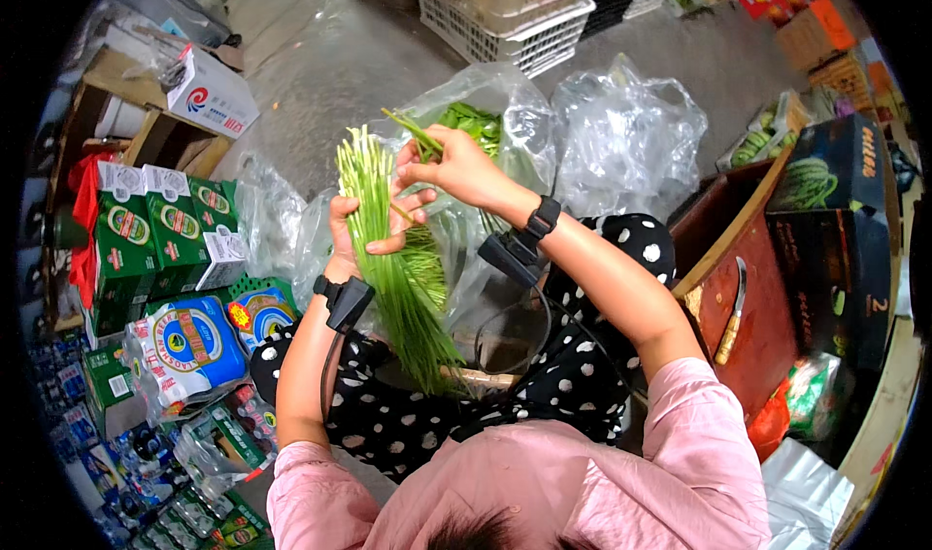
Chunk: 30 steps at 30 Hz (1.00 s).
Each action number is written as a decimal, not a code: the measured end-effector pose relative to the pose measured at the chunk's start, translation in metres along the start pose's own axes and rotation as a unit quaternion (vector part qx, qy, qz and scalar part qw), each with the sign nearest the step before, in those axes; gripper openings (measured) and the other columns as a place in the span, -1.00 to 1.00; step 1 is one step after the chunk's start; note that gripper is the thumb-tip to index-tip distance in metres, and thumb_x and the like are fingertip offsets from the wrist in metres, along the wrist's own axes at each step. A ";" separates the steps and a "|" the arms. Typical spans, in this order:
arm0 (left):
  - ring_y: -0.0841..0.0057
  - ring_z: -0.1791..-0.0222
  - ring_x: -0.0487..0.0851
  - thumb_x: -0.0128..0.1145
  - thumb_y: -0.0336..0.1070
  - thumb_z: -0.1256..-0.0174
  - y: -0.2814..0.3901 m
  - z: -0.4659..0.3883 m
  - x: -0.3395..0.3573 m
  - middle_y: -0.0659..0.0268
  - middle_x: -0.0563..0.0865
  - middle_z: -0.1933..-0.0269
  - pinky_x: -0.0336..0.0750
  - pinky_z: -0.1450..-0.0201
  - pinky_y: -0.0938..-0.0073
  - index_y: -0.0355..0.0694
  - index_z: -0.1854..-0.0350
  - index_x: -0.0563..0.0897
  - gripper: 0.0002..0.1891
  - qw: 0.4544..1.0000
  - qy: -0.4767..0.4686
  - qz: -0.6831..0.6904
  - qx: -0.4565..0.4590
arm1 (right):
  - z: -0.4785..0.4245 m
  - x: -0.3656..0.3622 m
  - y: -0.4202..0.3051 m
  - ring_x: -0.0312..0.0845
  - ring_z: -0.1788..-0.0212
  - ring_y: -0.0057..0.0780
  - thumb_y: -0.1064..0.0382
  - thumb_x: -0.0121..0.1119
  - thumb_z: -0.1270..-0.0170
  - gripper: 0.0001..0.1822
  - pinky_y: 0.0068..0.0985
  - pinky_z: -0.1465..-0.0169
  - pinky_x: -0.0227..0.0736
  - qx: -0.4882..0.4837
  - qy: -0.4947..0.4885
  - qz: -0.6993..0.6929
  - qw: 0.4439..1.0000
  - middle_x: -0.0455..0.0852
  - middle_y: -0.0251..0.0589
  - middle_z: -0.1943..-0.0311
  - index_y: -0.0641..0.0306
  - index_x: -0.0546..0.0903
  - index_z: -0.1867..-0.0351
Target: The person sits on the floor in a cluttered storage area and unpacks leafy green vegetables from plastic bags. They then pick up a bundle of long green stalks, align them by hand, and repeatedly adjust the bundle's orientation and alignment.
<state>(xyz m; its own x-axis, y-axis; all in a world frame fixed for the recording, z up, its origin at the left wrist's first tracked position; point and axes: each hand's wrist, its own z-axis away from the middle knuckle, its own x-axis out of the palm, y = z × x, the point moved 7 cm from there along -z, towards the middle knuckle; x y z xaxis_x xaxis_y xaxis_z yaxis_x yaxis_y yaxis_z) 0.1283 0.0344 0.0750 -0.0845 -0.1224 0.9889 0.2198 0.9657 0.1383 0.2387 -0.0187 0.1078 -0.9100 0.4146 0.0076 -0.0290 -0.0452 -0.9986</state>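
Note:
A thick bunch of garlic chives (368, 193) is clasped in my left hand (341, 238), pale cut ends up and green leaves hanging towards my lap. My right hand (466, 168), just to the right of those ends, pinches a few green stems (409, 125) between thumb and fingers. Beneath both hands lies an open clear plastic bag (528, 117). Leafy greens (472, 122) show at its far end, and more chives (426, 259) lie behind the held bunch. Each wrist wears a black strapped device with a cable.
A curved knife (734, 310) lies on a reddish-brown board (761, 331) at my right, beside a black carton (830, 259). Beer cartons (124, 251) and shrink-wrapped cans (186, 346) stand at left. White plastic crates (502, 37) are ahead, near a crumpled clear bag (626, 142).

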 end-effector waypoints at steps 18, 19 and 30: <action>0.00 -0.14 0.48 0.14 0.04 -0.09 -0.005 0.006 -0.025 0.15 0.56 -0.04 0.51 0.63 0.69 -0.32 -0.22 0.41 -0.31 0.991 0.106 -0.074 0.023 | 0.002 0.009 0.033 0.51 0.57 -0.62 0.38 0.51 0.09 -0.70 -0.59 0.43 0.44 0.007 -0.043 0.134 0.990 0.57 -0.30 0.44 0.42 0.58 0.40; 0.00 -0.12 0.49 0.13 0.04 -0.09 -0.006 0.006 -0.025 0.16 0.56 -0.05 0.52 0.62 0.69 -0.32 -0.22 0.41 -0.31 0.991 0.109 -0.076 0.023 | 0.002 0.011 0.036 0.52 0.55 -0.61 0.39 0.49 0.09 -0.72 -0.58 0.42 0.45 0.034 -0.051 0.113 0.992 0.57 -0.28 0.43 0.42 0.58 0.40; -0.09 -0.48 0.15 0.27 -0.07 0.06 -0.010 -0.004 0.003 -0.21 0.04 -0.49 0.75 0.33 0.48 -0.22 -0.47 0.11 -0.02 0.998 0.054 0.005 -0.010 | -0.004 -0.029 0.015 0.61 0.20 -0.54 0.29 0.28 -0.21 -0.85 -0.56 0.08 0.46 0.027 0.054 0.004 0.998 0.74 -0.26 0.30 0.34 0.67 0.28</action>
<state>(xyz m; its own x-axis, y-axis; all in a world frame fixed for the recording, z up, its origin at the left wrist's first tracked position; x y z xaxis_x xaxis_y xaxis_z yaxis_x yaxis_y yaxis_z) 0.1295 0.0232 0.0764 0.0222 -0.1369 0.9903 0.2398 0.9624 0.1277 0.2664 -0.0275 0.0923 -0.8602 0.5099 -0.0098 -0.0463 -0.0971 -0.9942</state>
